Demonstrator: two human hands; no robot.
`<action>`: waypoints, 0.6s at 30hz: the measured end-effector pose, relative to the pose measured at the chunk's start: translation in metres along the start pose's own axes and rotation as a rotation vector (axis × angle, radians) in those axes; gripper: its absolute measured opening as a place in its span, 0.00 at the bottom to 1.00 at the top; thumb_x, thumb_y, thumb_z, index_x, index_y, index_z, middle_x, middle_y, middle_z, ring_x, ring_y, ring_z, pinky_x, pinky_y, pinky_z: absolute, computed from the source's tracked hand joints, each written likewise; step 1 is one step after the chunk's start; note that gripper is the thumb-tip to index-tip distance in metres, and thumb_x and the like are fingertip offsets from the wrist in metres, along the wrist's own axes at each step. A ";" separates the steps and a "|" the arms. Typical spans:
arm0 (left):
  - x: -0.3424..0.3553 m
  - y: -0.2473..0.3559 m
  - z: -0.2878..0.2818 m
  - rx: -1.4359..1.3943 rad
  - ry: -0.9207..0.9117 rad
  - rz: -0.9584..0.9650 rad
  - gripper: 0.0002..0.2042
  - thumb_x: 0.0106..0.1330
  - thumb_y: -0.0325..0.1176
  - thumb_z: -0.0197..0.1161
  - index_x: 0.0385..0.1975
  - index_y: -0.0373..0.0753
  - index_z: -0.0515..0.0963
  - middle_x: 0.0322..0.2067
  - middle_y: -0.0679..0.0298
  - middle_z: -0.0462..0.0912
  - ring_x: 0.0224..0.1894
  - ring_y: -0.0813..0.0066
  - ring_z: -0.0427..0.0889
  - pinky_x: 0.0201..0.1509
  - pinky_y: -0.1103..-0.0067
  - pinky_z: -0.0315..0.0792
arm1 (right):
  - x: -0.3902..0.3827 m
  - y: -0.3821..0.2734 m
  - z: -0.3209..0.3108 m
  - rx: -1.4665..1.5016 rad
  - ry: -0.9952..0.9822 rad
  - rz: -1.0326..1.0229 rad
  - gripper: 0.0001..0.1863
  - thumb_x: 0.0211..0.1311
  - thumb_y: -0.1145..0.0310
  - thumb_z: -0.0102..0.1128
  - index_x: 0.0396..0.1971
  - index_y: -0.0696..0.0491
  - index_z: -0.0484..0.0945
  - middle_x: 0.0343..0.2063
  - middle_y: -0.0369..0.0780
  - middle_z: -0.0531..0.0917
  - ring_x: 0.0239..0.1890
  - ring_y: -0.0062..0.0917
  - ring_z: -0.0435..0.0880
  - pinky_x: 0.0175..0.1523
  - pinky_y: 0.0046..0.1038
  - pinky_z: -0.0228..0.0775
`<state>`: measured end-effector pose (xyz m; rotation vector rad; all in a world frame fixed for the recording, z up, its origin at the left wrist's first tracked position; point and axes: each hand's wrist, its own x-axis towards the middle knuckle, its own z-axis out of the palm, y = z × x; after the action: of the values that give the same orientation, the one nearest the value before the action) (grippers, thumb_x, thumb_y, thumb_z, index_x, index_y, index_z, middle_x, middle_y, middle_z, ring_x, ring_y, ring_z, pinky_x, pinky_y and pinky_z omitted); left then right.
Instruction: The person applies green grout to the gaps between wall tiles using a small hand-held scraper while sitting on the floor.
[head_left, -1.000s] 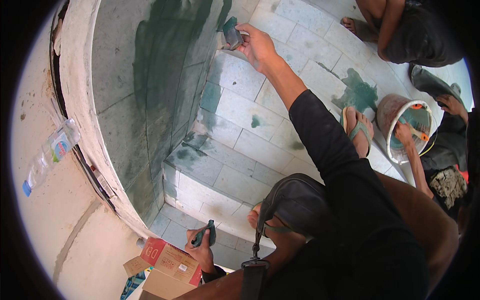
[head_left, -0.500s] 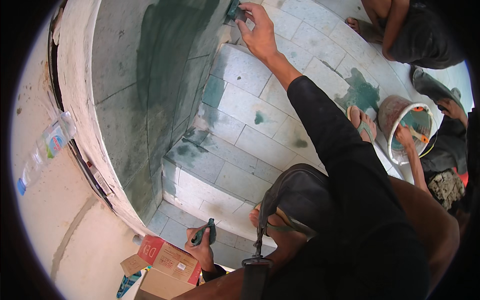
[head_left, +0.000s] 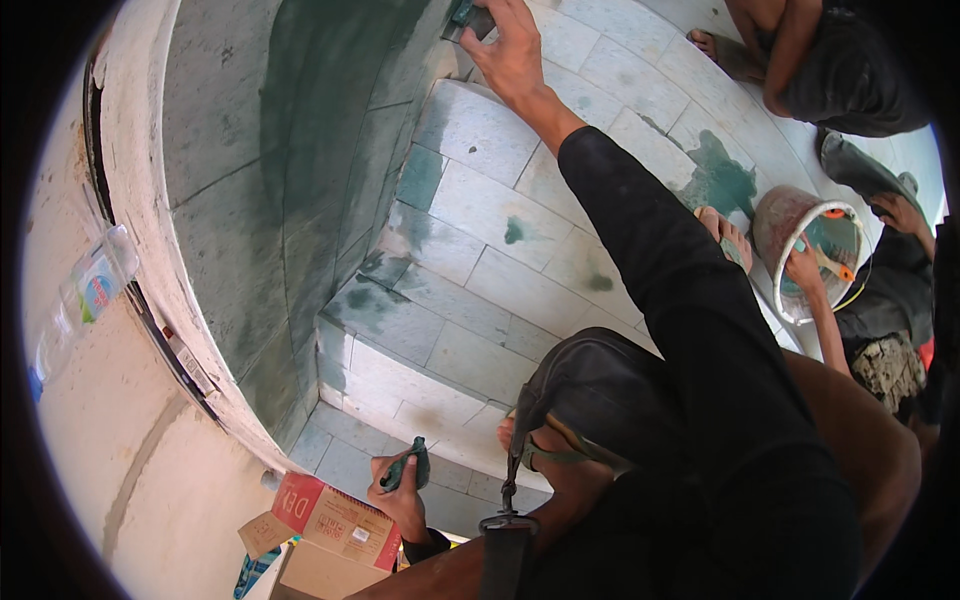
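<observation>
At the top of the view my right hand [head_left: 512,62] is closed on a dark, flat-edged pad [head_left: 474,22] and holds it against the far end of the tiled wall [head_left: 225,110]. The pad's exact kind is hard to make out. A broad dark green wet patch [head_left: 320,120] covers part of that wall. Low in the view, beside a cardboard box, my left hand [head_left: 396,502] is closed around a crumpled dark green cloth [head_left: 408,464]. It is held above the lowest tiled step. My right arm stretches across the pale tiled steps [head_left: 490,205], which bear green splashes.
Another person's hand [head_left: 803,268] holds an orange-tipped brush [head_left: 838,266] inside a bucket [head_left: 775,240] of green liquid at right. A second person squats at the upper right. An opened cardboard box [head_left: 340,540] stands low at left; a plastic bottle [head_left: 92,285] lies beyond the wall's white edge.
My right hand has moved slightly upward with the pad, partly out of the frame. The whole view has shifted a little. My left hand keeps its hold on the cloth.
</observation>
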<state>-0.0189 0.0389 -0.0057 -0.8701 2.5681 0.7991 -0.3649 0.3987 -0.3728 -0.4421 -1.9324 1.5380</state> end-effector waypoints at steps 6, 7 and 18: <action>0.000 -0.003 -0.002 0.008 -0.018 0.056 0.04 0.63 0.20 0.71 0.35 0.27 0.86 0.33 0.63 0.80 0.36 0.76 0.79 0.41 0.79 0.75 | 0.003 -0.004 -0.010 -0.108 0.036 0.073 0.20 0.53 0.75 0.72 0.48 0.57 0.83 0.36 0.45 0.84 0.36 0.33 0.84 0.44 0.32 0.78; 0.001 -0.002 -0.002 0.025 -0.026 0.079 0.03 0.65 0.21 0.71 0.34 0.27 0.85 0.33 0.65 0.79 0.35 0.78 0.79 0.39 0.80 0.75 | 0.005 -0.005 -0.011 -0.098 0.051 0.158 0.19 0.53 0.75 0.71 0.47 0.57 0.83 0.33 0.44 0.84 0.33 0.30 0.84 0.41 0.31 0.78; -0.002 0.001 0.000 0.033 -0.026 0.075 0.04 0.66 0.23 0.70 0.35 0.29 0.84 0.32 0.66 0.79 0.34 0.79 0.79 0.39 0.80 0.77 | 0.000 -0.068 -0.005 0.362 0.118 0.620 0.28 0.52 0.64 0.71 0.51 0.66 0.86 0.14 0.38 0.82 0.18 0.16 0.75 0.31 0.26 0.75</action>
<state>-0.0179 0.0402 -0.0049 -0.7528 2.5968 0.7815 -0.3532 0.3843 -0.3072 -1.0052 -1.4425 2.1366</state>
